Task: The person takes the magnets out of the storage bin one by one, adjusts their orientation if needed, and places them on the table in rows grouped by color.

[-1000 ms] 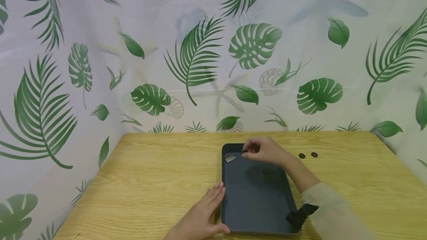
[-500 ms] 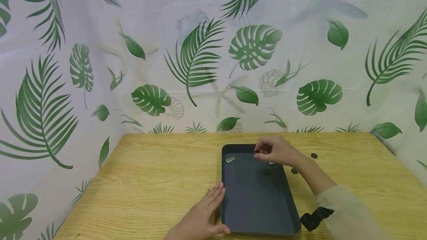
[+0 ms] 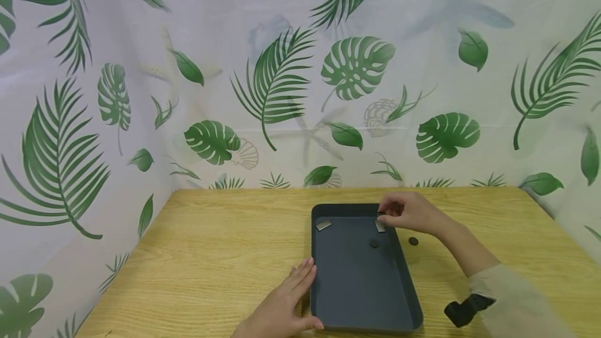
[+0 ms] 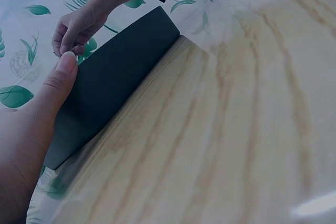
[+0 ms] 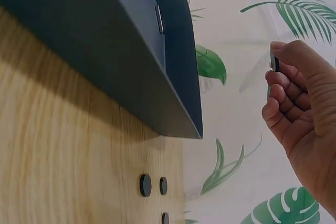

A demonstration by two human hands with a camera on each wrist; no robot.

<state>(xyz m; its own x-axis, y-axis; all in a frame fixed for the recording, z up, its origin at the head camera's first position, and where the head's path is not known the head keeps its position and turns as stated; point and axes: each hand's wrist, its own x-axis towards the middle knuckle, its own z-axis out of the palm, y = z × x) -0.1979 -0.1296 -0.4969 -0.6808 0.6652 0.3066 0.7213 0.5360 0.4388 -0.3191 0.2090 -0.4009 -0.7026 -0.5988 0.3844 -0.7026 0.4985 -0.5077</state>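
A dark grey rectangular tray (image 3: 361, 286) lies on the wooden table. My left hand (image 3: 284, 301) rests against its left side, fingers extended and thumb at the near corner. Over the tray's far right corner, my right hand (image 3: 413, 214) pinches a small black disc (image 5: 274, 60) between thumb and fingers. Inside the tray are a silvery rectangular piece (image 3: 323, 226) at far left, a similar piece (image 3: 380, 227) just below the right fingertips, and a dark disc (image 3: 374, 243). The left wrist view shows my left thumb (image 4: 58, 82) on the tray wall (image 4: 110, 87).
Right of the tray, a black disc (image 3: 413, 241) lies on the table (image 3: 225, 254). The right wrist view shows several, including one disc (image 5: 145, 185) beside another (image 5: 164, 185). A leaf-patterned cloth (image 3: 281, 67) hangs behind. A black device (image 3: 469, 308) is strapped to the right wrist.
My right hand has moved right along the tray's far end, still pinching the disc. The right silvery piece has come into view, while the farther table discs are now hidden. My left hand stays put.
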